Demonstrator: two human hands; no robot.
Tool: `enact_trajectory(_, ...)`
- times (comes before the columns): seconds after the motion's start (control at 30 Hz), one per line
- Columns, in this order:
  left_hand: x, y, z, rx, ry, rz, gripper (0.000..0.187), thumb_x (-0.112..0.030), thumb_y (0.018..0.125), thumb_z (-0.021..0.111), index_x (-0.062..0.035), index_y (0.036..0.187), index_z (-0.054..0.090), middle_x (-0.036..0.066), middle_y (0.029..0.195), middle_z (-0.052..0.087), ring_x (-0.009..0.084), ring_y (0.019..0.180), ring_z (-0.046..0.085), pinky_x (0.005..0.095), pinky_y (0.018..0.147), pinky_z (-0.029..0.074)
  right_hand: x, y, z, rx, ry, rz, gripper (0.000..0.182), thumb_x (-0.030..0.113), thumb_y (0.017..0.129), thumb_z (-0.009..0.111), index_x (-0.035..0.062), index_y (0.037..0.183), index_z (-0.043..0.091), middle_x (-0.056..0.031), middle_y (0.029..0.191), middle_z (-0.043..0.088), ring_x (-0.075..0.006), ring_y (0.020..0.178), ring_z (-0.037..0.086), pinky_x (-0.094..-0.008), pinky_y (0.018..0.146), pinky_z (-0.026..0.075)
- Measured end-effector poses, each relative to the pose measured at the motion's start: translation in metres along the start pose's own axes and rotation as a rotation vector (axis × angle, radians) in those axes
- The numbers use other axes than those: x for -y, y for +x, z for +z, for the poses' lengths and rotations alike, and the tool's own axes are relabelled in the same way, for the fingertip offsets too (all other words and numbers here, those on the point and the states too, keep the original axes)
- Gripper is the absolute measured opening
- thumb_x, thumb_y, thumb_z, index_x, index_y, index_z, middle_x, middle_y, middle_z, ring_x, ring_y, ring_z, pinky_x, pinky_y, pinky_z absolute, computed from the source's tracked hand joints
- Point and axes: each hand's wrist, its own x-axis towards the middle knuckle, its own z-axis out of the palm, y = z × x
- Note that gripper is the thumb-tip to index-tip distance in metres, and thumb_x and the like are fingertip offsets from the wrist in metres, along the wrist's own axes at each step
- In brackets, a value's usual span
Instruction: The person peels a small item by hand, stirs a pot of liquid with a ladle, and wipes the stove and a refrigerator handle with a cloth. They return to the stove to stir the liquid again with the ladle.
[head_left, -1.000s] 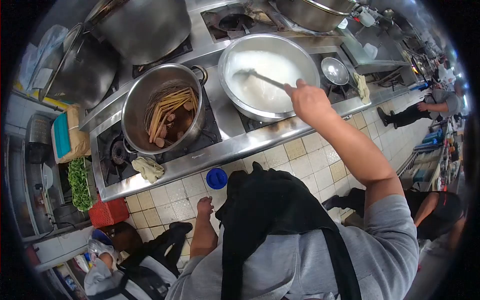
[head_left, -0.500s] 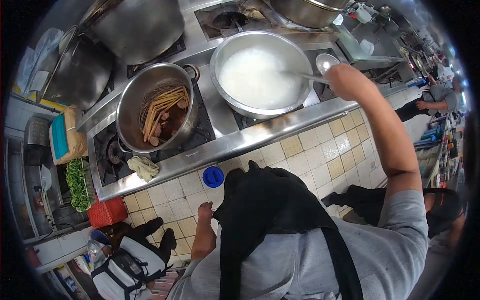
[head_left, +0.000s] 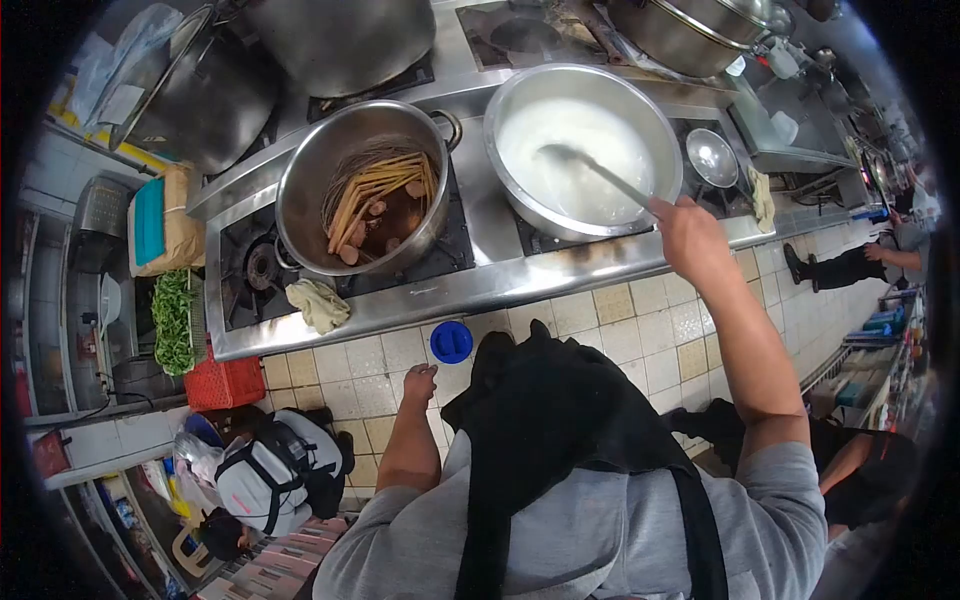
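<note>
While the right hand (head_left: 688,238) grips a ladle (head_left: 590,170) dipped in the big pot (head_left: 583,150) (white liquid), the left hand (head_left: 420,384) hangs free, fingers seemingly curled.

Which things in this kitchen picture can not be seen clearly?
Head view only:
- End of the ladle: sunk in the white liquid of the big pot.
- Right hand: its fingers curl around the handle, grip hidden.
- Left hand: small, hanging empty by the apron.
- Brown pot: its pieces too small to name.
- Top pots: cut by the edge.
</note>
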Motion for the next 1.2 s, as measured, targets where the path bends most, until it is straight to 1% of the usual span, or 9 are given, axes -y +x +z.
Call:
enact_trajectory(0.23,0.012,-0.017,-0.009,-0.055,-0.039,-0.047,0.042,-0.026,0.082,0.067,-0.0029,0.116,0.057,0.007,0.080,0.059,0.0169,0.053,0.055,0.0309,0.043,0.043,-0.018,0.013,0.011,0.095,0.113,0.243,0.026,0.012,0.081,0.058,0.0031,0.105,0.061,-0.0264,0.087,0.061,-0.0406,0.087,0.060,-0.0465,0.076,0.048)
enact_trajectory(0.33,0.121,0.063,-0.040,0.111,0.300,0.451,0.033,-0.023,0.081,0.066,-0.0043,0.108,0.059,0.006,0.081,0.058,0.0176,0.059,0.058,0.0318,0.046,0.048,-0.016,0.009,0.009,0.123,0.257,0.203,0.023,0.012,0.082,0.058,0.0008,0.102,0.061,-0.0290,0.087,0.060,-0.0427,0.090,0.058,-0.0478,0.076,0.047)
enact_trajectory(0.43,0.072,-0.001,-0.044,0.155,1.028,0.549,0.029,-0.016,0.074,0.070,-0.0050,0.099,0.059,0.007,0.083,0.058,0.0206,0.071,0.061,0.0354,0.057,0.053,-0.008,0.011,0.006,0.344,0.575,0.277,0.025,0.013,0.086,0.055,-0.0012,0.106,0.061,-0.0160,0.071,0.062,-0.0227,0.055,0.061,-0.0351,0.049,0.047)
enact_trajectory(0.47,0.045,-0.021,-0.035,0.154,0.492,0.003,0.038,-0.012,0.065,0.073,-0.0066,0.100,0.059,0.008,0.084,0.059,0.0240,0.082,0.061,0.0379,0.067,0.052,0.004,0.010,-0.009,0.426,0.810,0.463,0.027,0.014,0.088,0.055,-0.0021,0.109,0.060,-0.0076,0.068,0.060,-0.0101,0.049,0.054,-0.0258,0.041,0.042)
enact_trajectory(0.5,0.052,-0.014,-0.040,0.156,0.499,0.006,0.038,-0.012,0.065,0.073,-0.0066,0.100,0.059,0.008,0.084,0.059,0.0240,0.082,0.061,0.0379,0.067,0.052,0.003,0.009,-0.008,0.422,0.813,0.471,0.027,0.014,0.088,0.055,-0.0021,0.109,0.060,-0.0076,0.068,0.060,-0.0101,0.049,0.054,-0.0258,0.041,0.042)
enact_trajectory(0.6,0.083,0.029,-0.052,0.160,1.243,0.716,0.044,-0.012,0.063,0.075,-0.0091,0.104,0.060,0.008,0.086,0.059,0.0262,0.084,0.060,0.0406,0.071,0.051,0.002,0.003,-0.003,0.418,1.070,0.490,0.026,0.013,0.086,0.055,-0.0031,0.106,0.062,-0.0095,0.068,0.060,-0.0109,0.048,0.053,-0.0250,0.038,0.042)
enact_trajectory(0.67,0.095,0.066,-0.050,0.161,0.344,0.126,0.047,-0.014,0.063,0.075,-0.0105,0.107,0.059,0.008,0.088,0.060,0.0268,0.083,0.060,0.0405,0.071,0.051,0.002,-0.008,-0.002,0.421,1.268,0.543,0.027,0.011,0.087,0.054,-0.0025,0.110,0.059,-0.0068,0.070,0.061,-0.0095,0.047,0.051,-0.0227,0.038,0.039)
enact_trajectory(0.9,-0.042,-0.007,-0.007,-0.008,-0.025,-0.056,0.039,-0.021,0.080,0.070,-0.0060,0.114,0.056,0.008,0.082,0.060,0.0162,0.059,0.057,0.0262,0.040,0.040,-0.001,-0.056,-0.016,0.377,1.439,0.599,0.029,0.013,0.089,0.053,-0.0018,0.114,0.056,-0.0037,0.070,0.059,-0.0073,0.048,0.049,-0.0206,0.038,0.037)
enact_trajectory(1.2,-0.036,0.003,0.001,0.049,0.101,-0.019,0.043,-0.029,0.083,0.065,-0.0056,0.118,0.054,0.008,0.089,0.059,0.0183,0.061,0.056,0.0311,0.049,0.042,-0.012,-0.088,-0.029,0.073,1.149,0.640,0.030,0.009,0.085,0.056,-0.0009,0.114,0.058,-0.0056,0.075,0.061,-0.0109,0.055,0.053,-0.0253,0.050,0.042)
